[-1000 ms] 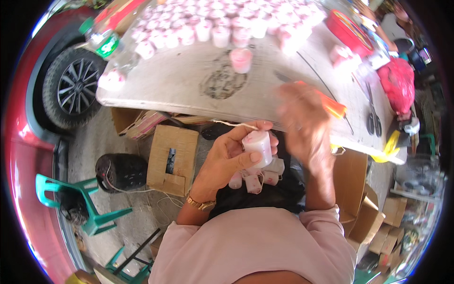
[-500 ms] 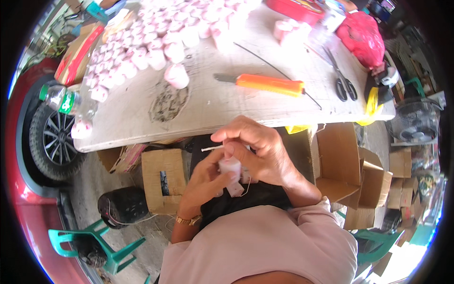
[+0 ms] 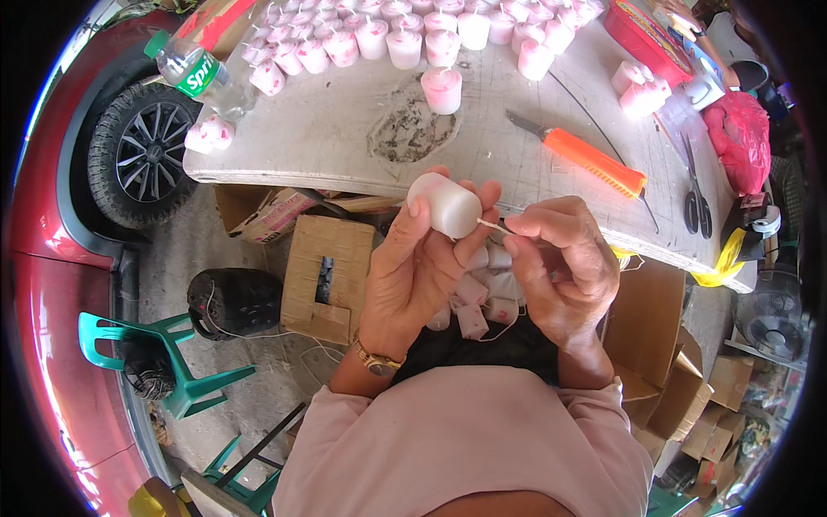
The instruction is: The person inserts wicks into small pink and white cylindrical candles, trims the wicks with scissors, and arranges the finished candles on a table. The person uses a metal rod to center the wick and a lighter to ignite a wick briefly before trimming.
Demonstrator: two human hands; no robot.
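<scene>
Holding a white candle (image 3: 452,209) tilted on its side in the left hand (image 3: 413,276), with that grip closed around its body, thumb on one side and fingers on the other. Pinching the free end of its wick (image 3: 493,225), toward four o'clock from the candle, between thumb and fingertip of the right hand (image 3: 570,265), a grip all but closed. Holding both hands just before the near edge of the counter (image 3: 297,155). Carrying more pinkish candles (image 3: 472,320) on the dark lap (image 3: 478,355) at five o'clock, below the hands. Facing a lone pink-and-white candle (image 3: 442,91) upright on the counter at twelve o'clock, with rows of similar candles (image 3: 372,39) beyond it, toward eleven and twelve. Having an orange-handled knife (image 3: 593,162) within view between two and three o'clock, blade aimed at ten o'clock, and dark-handled scissors (image 3: 692,211) farther out at three. Showing also a green-capped bottle (image 3: 196,73) at ten o'clock, and a gold-coloured watch (image 3: 377,365) on the left wrist at seven.
</scene>
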